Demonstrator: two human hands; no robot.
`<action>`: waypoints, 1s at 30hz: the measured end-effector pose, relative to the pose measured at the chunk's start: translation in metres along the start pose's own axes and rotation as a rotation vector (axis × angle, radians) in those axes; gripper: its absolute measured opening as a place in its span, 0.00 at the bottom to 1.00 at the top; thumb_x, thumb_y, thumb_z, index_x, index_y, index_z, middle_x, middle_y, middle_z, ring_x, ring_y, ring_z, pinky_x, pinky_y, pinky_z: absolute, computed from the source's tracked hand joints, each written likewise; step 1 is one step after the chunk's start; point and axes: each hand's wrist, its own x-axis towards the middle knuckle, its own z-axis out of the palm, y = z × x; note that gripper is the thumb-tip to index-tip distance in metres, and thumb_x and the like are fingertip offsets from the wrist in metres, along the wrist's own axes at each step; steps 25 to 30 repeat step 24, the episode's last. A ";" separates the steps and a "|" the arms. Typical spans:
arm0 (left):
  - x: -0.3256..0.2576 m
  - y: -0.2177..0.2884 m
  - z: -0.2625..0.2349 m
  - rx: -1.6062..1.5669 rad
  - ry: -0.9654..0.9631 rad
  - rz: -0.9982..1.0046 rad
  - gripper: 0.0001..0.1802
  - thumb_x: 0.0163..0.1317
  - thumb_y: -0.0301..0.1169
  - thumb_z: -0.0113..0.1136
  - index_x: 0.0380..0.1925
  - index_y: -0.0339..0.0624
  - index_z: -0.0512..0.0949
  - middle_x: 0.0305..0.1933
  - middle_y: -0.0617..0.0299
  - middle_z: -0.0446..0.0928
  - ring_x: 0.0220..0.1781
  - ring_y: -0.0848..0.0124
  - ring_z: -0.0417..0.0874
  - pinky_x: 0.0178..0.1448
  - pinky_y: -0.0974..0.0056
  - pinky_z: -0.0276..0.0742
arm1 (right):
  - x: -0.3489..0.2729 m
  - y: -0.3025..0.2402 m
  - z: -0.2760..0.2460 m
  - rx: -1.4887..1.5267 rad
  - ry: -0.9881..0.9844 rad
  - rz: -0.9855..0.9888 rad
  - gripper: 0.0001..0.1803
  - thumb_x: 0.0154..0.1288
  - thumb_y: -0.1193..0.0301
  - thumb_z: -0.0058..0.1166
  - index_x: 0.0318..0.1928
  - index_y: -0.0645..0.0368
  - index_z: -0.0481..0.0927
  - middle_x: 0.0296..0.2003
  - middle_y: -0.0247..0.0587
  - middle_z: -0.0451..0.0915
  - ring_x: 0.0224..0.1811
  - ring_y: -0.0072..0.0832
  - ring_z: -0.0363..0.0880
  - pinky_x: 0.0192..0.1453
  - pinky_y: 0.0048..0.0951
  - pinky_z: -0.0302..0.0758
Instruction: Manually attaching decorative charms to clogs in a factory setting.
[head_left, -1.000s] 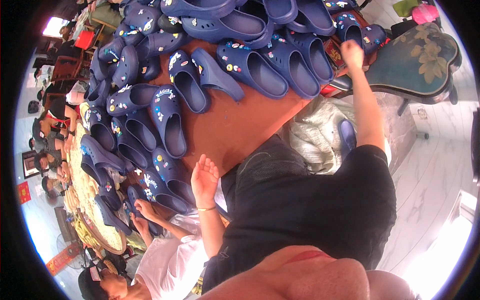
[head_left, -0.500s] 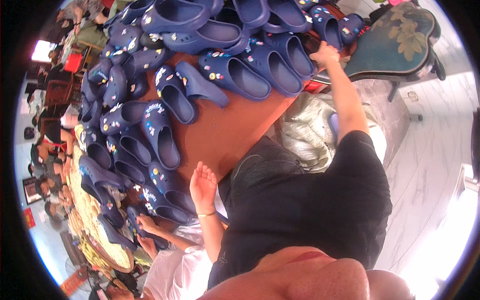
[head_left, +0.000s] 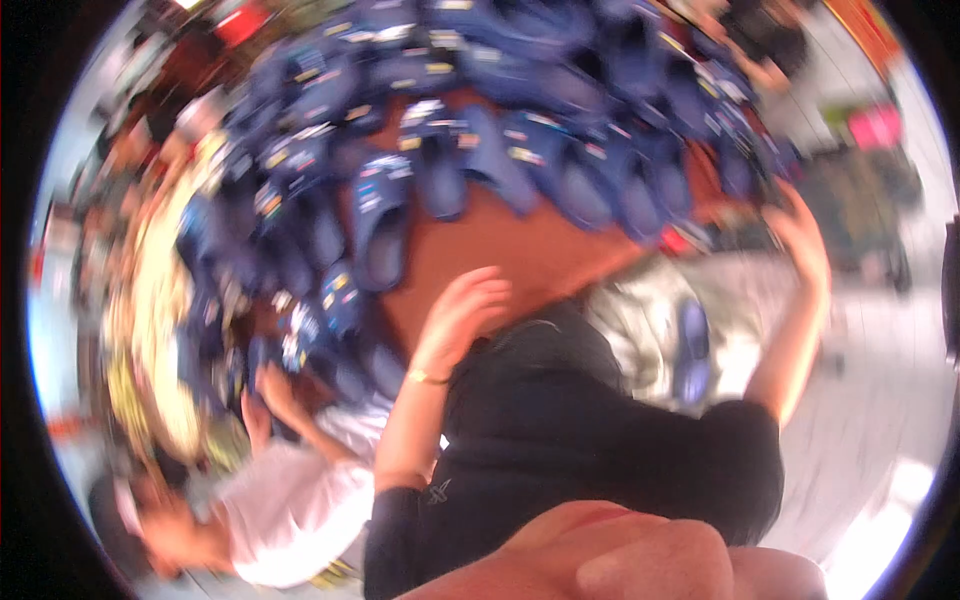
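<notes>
Rows of navy-blue clogs (head_left: pixel 383 235) with small coloured charms cover much of the red-brown table (head_left: pixel 455 255). My left hand (head_left: pixel 465 315) hovers over its near edge, fingers loosely bent and nothing in them. At the table's right end, beyond the last clogs, my right hand (head_left: pixel 797 235) is raised, its fingers blurred but stretched out and apart. I see nothing held in it. Below the table edge, a lone blue clog (head_left: pixel 692 345) lies on a silvery sack (head_left: pixel 635 310), between my lap and my right forearm.
On my left sits a person in white (head_left: pixel 290 510), hands (head_left: pixel 285 395) at a clog. Past them lies a long spread of pale yellow pieces (head_left: pixel 165 290). A dark low table (head_left: pixel 850 205) stands right, near a pink item (head_left: pixel 873 126). Other people are farther back.
The view has swung and blurred. My right hand has come away from the clogs' edge and moved right. My left hand has shifted up and right over the table edge. More of the sack's clog shows.
</notes>
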 end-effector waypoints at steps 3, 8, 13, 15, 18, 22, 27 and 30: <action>0.015 0.020 0.035 0.369 -0.258 0.244 0.40 0.52 0.36 0.62 0.62 0.41 0.54 0.62 0.52 0.60 0.65 0.64 0.59 0.66 0.58 0.55 | -0.043 -0.068 0.015 0.185 -0.110 -0.070 0.41 0.48 0.65 0.57 0.62 0.66 0.57 0.57 0.46 0.65 0.59 0.31 0.63 0.62 0.29 0.58; -0.004 0.072 0.121 0.048 -0.526 0.351 0.47 0.41 0.12 0.58 0.63 0.40 0.49 0.69 0.61 0.38 0.66 0.68 0.54 0.60 0.62 0.66 | -0.042 -0.117 0.032 0.406 -0.513 -0.388 0.56 0.37 0.56 0.68 0.64 0.66 0.52 0.57 0.45 0.63 0.57 0.33 0.65 0.59 0.30 0.62; -0.042 0.086 0.119 0.408 -0.916 0.295 0.11 0.56 0.29 0.58 0.36 0.31 0.77 0.28 0.59 0.78 0.29 0.77 0.76 0.33 0.71 0.71 | 0.003 -0.179 0.081 0.301 -0.482 -0.526 0.45 0.42 0.65 0.58 0.63 0.64 0.56 0.50 0.41 0.67 0.49 0.27 0.68 0.52 0.25 0.66; -0.078 0.098 0.104 0.222 -0.992 0.269 0.10 0.56 0.30 0.58 0.28 0.31 0.78 0.26 0.55 0.78 0.26 0.73 0.78 0.34 0.67 0.73 | 0.017 -0.199 0.115 0.099 -0.515 -0.460 0.42 0.41 0.67 0.56 0.62 0.61 0.59 0.42 0.38 0.69 0.41 0.24 0.70 0.43 0.21 0.68; -0.123 0.133 0.092 0.066 -1.062 0.691 0.11 0.57 0.34 0.56 0.28 0.34 0.77 0.25 0.57 0.78 0.24 0.70 0.78 0.35 0.58 0.74 | 0.032 -0.168 0.195 -0.040 -0.610 -0.458 0.37 0.41 0.75 0.56 0.57 0.61 0.63 0.33 0.39 0.73 0.30 0.22 0.73 0.31 0.21 0.69; -0.118 0.175 0.098 -0.311 -0.894 1.011 0.12 0.61 0.42 0.49 0.33 0.46 0.74 0.19 0.69 0.71 0.24 0.72 0.75 0.41 0.59 0.70 | 0.047 -0.078 0.304 -0.125 -0.883 -0.366 0.38 0.40 0.70 0.60 0.56 0.64 0.65 0.42 0.47 0.77 0.39 0.28 0.77 0.43 0.27 0.73; -0.109 0.198 0.105 -0.394 -0.915 1.054 0.15 0.60 0.47 0.49 0.34 0.48 0.72 0.19 0.71 0.69 0.27 0.73 0.74 0.45 0.59 0.68 | 0.039 -0.052 0.321 -0.121 -0.903 -0.376 0.38 0.40 0.68 0.60 0.56 0.64 0.65 0.44 0.49 0.76 0.43 0.30 0.77 0.46 0.29 0.73; -0.109 0.198 0.105 -0.394 -0.915 1.054 0.15 0.60 0.47 0.49 0.34 0.48 0.72 0.19 0.71 0.69 0.27 0.73 0.74 0.45 0.59 0.68 | 0.039 -0.052 0.321 -0.121 -0.903 -0.376 0.38 0.40 0.68 0.60 0.56 0.64 0.65 0.44 0.49 0.76 0.43 0.30 0.77 0.46 0.29 0.73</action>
